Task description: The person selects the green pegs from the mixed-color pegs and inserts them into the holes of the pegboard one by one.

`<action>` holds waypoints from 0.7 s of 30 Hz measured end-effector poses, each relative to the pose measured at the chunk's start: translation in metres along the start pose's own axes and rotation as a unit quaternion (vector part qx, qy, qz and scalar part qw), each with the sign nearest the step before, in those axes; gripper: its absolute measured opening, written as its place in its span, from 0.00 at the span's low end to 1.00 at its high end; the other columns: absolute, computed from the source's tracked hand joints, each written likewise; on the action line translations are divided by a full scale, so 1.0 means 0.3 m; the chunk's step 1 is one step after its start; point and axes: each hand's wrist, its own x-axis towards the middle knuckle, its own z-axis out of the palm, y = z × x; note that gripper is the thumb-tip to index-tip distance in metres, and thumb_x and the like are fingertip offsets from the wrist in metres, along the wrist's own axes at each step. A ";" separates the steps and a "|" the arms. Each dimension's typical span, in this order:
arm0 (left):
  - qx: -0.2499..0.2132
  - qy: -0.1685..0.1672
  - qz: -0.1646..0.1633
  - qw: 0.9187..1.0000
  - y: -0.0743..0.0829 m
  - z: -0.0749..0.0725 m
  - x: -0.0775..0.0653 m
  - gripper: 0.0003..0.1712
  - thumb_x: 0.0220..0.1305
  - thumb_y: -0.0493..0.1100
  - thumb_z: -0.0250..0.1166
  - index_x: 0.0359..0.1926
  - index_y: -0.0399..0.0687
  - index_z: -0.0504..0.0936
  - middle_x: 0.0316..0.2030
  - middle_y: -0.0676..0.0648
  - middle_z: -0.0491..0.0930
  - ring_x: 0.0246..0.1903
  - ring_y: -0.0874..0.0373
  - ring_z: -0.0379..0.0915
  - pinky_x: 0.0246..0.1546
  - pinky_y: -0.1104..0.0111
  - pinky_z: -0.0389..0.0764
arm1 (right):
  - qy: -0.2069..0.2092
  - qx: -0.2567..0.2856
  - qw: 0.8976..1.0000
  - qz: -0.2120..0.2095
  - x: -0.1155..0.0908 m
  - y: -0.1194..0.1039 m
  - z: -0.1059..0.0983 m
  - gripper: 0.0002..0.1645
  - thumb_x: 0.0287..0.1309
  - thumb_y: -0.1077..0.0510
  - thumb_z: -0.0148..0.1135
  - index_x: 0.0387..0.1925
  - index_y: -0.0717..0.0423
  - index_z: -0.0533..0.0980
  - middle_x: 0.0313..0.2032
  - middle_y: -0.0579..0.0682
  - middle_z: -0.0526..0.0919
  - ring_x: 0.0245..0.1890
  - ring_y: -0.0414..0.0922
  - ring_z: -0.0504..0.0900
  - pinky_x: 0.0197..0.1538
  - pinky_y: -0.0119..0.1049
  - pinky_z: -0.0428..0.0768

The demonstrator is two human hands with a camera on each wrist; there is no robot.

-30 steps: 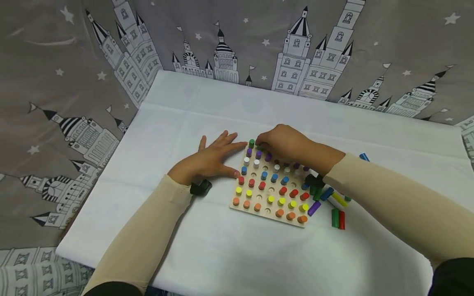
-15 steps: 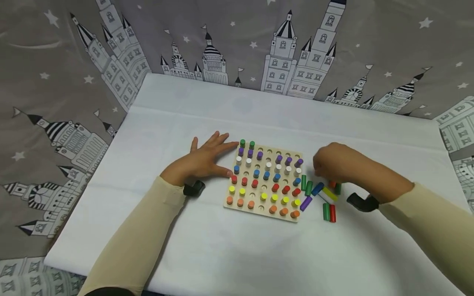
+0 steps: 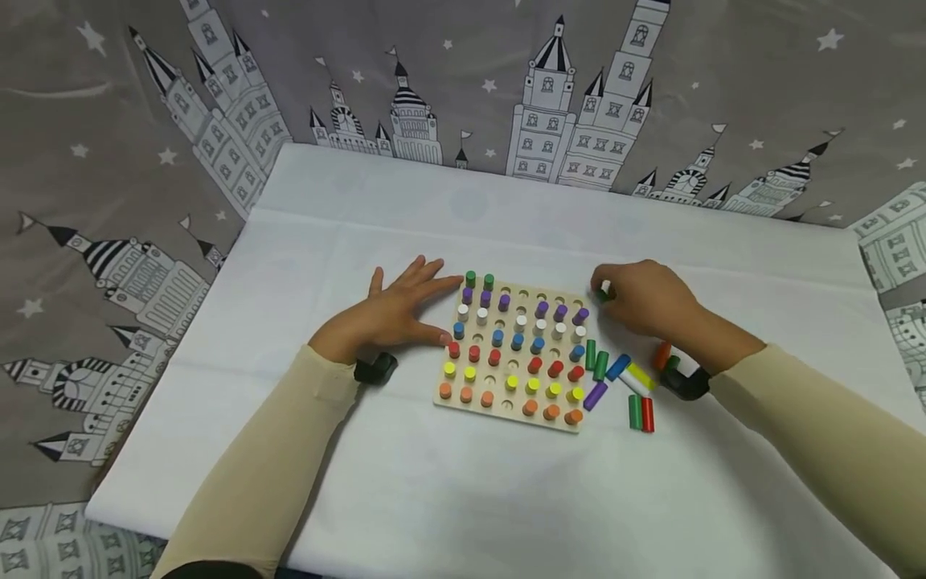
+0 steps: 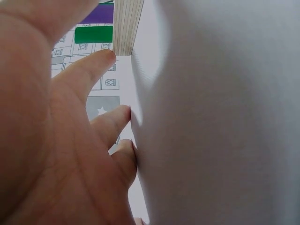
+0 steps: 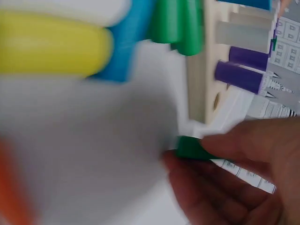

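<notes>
A wooden peg board (image 3: 521, 394) carries rows of upright pegs in several colours; its far row has two green pegs (image 3: 489, 281) at the left and bare holes to their right. My left hand (image 3: 391, 314) lies with fingers spread along the board's left side, forefinger and thumb right at its edge. Off the board's far right corner, my right hand (image 3: 647, 301) pinches a green peg (image 5: 192, 148) between thumb and fingers. In the right wrist view that peg shows low beside the board's side, partly covered by the thumb.
Loose pegs lie right of the board: green ones (image 3: 601, 366), a blue one (image 3: 618, 367), a yellow one (image 3: 641, 376), a purple one (image 3: 596, 396) and a red one (image 3: 647, 415). An orange-red peg (image 3: 661, 355) lies by my right wrist. White cloth covers the table (image 3: 362, 482).
My right hand went from the board's far row to the loose pegs at the right, then came back leftward and away from me with a green peg. The left hand stays at the board.
</notes>
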 end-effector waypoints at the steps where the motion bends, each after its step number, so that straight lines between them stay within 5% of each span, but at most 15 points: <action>1: 0.000 0.001 0.001 1.000 0.000 -0.002 -0.002 0.58 0.56 0.67 0.77 0.83 0.74 0.57 0.87 0.50 0.41 0.86 0.48 0.22 0.75 0.30 0.17 | 0.018 0.015 1.000 -0.007 0.016 -0.015 -0.005 0.15 0.64 0.60 0.69 0.52 0.53 0.81 0.48 0.58 0.89 0.44 0.56 0.82 0.48 0.53 0.84; 5: -0.005 0.000 0.006 1.000 -0.002 -0.005 -0.005 0.58 0.57 0.67 0.77 0.83 0.74 0.57 0.87 0.50 0.40 0.86 0.48 0.22 0.75 0.30 0.17 | 0.064 0.078 0.994 -0.032 0.073 -0.089 -0.019 0.09 0.65 0.62 0.68 0.44 0.53 0.76 0.49 0.58 0.89 0.46 0.55 0.83 0.49 0.51 0.82; 8: -0.007 0.001 0.009 1.000 -0.002 -0.004 -0.007 0.58 0.57 0.68 0.77 0.83 0.74 0.57 0.87 0.50 0.40 0.86 0.48 0.22 0.76 0.31 0.16 | 0.054 0.103 0.991 -0.060 0.105 -0.160 -0.020 0.09 0.68 0.59 0.69 0.45 0.51 0.77 0.52 0.55 0.90 0.51 0.54 0.86 0.54 0.51 0.83; 13: -0.004 0.004 0.013 1.000 -0.004 0.000 -0.006 0.57 0.57 0.69 0.76 0.83 0.76 0.57 0.87 0.51 0.41 0.86 0.49 0.22 0.76 0.30 0.18 | 0.014 0.006 0.990 -0.139 0.136 -0.260 -0.001 0.13 0.72 0.53 0.68 0.54 0.47 0.78 0.47 0.49 0.91 0.47 0.50 0.88 0.55 0.49 0.85; 17: -0.002 0.003 0.016 1.000 -0.008 -0.001 -0.003 0.57 0.58 0.69 0.76 0.83 0.75 0.56 0.87 0.51 0.40 0.86 0.49 0.22 0.76 0.30 0.18 | -0.002 -0.115 0.977 -0.180 0.138 -0.303 0.001 0.22 0.67 0.55 0.72 0.59 0.49 0.75 0.45 0.48 0.91 0.44 0.48 0.89 0.51 0.45 0.88; 21: 0.001 0.003 0.014 1.000 -0.012 -0.003 -0.006 0.57 0.58 0.69 0.75 0.83 0.75 0.56 0.87 0.50 0.40 0.86 0.49 0.22 0.76 0.30 0.18 | -0.036 -0.132 0.971 -0.195 0.141 -0.334 -0.003 0.34 0.62 0.57 0.77 0.66 0.51 0.72 0.49 0.48 0.90 0.47 0.48 0.89 0.54 0.45 0.88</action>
